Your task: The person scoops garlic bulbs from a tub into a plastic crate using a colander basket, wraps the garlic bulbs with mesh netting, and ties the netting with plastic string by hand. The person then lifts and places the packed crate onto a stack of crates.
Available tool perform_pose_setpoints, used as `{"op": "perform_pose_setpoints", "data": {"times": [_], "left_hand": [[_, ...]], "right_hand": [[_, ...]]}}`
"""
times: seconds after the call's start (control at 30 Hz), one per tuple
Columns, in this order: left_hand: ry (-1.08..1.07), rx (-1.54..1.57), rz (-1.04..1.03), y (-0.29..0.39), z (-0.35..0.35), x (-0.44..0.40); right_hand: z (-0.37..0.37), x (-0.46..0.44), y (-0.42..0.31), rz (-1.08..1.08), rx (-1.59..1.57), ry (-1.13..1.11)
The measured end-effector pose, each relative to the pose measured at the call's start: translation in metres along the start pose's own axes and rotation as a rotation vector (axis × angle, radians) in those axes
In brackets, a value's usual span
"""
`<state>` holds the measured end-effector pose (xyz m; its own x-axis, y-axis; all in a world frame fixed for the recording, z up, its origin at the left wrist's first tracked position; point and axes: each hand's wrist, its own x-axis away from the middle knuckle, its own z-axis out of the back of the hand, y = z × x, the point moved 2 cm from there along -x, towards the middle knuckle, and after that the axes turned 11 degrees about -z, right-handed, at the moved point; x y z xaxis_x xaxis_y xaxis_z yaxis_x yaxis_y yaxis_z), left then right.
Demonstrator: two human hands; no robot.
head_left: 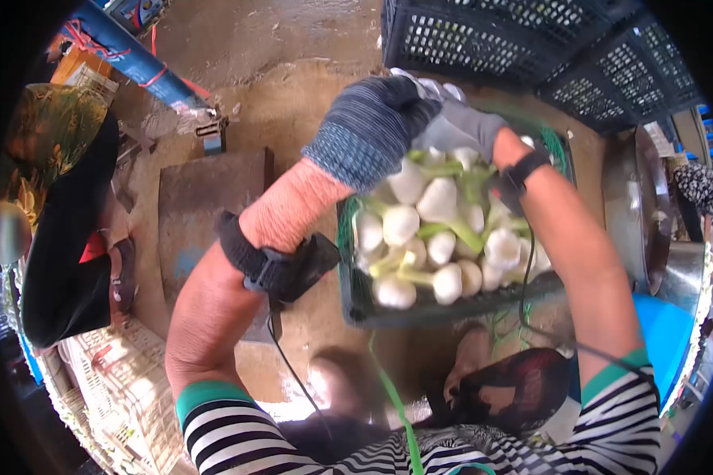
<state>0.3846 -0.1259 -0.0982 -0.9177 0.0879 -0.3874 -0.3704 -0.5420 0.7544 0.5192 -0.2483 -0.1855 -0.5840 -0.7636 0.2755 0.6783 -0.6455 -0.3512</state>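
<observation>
Above black plastic crate of round white bulbs | blue-grey knit-gloved left hand touching plain grey-gloved right hand | grips blurred, can't tell.

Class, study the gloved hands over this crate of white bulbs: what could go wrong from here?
The thin cable from the right wristband hangs across the bulbs, so it might snag when the arm moves. Bulbs heaped near the crate's close edge could roll out if it is bumped. A foot is just beyond that edge, so a falling bulb might land on it.
</observation>
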Motion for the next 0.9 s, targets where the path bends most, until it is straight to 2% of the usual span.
{"op": "perform_pose_setpoints", "data": {"times": [0.1, 0.17, 0.23, 0.27, 0.33, 0.37, 0.43, 0.5, 0.57, 0.6, 0.67, 0.73, 0.83, 0.9], "left_hand": [[0.229, 0.488, 0.325, 0.021, 0.014, 0.032], [0.383, 0.488, 0.464, 0.032, 0.034, 0.065], [0.641, 0.581, 0.626, 0.034, 0.049, 0.101], [0.65, 0.594, 0.724, 0.025, 0.059, 0.125], [0.681, 0.629, 0.916, 0.001, 0.071, 0.175], [0.631, 0.57, 0.942, -0.002, 0.058, 0.191], [0.535, 0.468, 0.978, -0.013, 0.019, 0.217], [0.365, 0.725, 0.807, -0.044, -0.028, 0.238], [0.355, 1.063, 0.936, -0.023, -0.057, 0.215], [0.348, 1.233, 0.995, -0.014, -0.065, 0.207], [0.421, 1.258, 1.012, -0.01, -0.069, 0.206], [0.439, 1.275, 0.999, -0.022, -0.065, 0.215], [0.372, 0.843, 0.877, -0.016, -0.052, 0.227], [0.592, 0.719, 1.144, 0.005, -0.049, 0.227]], "right_hand": [[0.014, 0.017, -0.02, -0.024, 0.071, 0.106], [0.006, 0.013, -0.01, 0.061, -0.023, 0.156], [0.019, 0.028, -0.013, 0.12, 0.009, 0.034], [0.017, 0.032, -0.009, 0.096, 0.002, 0.082], [0.033, 0.059, -0.012, 0.094, -0.219, -0.031], [0.038, 0.074, -0.014, 0.132, -0.311, -0.061], [0.049, 0.118, -0.023, 0.243, -0.312, 0.038], [0.044, 0.159, -0.027, 0.487, -0.21, 0.082], [0.039, 0.209, -0.042, 0.55, -0.199, -0.054], [0.029, 0.228, -0.041, 0.52, -0.074, -0.044], [0.002, 0.259, -0.028, 0.453, 0.175, -0.033], [-0.015, 0.28, -0.012, 0.432, 0.244, -0.066], [-0.034, 0.287, -0.005, 0.426, 0.264, -0.006], [-0.041, 0.284, -0.001, 0.442, 0.255, 0.077]]}}
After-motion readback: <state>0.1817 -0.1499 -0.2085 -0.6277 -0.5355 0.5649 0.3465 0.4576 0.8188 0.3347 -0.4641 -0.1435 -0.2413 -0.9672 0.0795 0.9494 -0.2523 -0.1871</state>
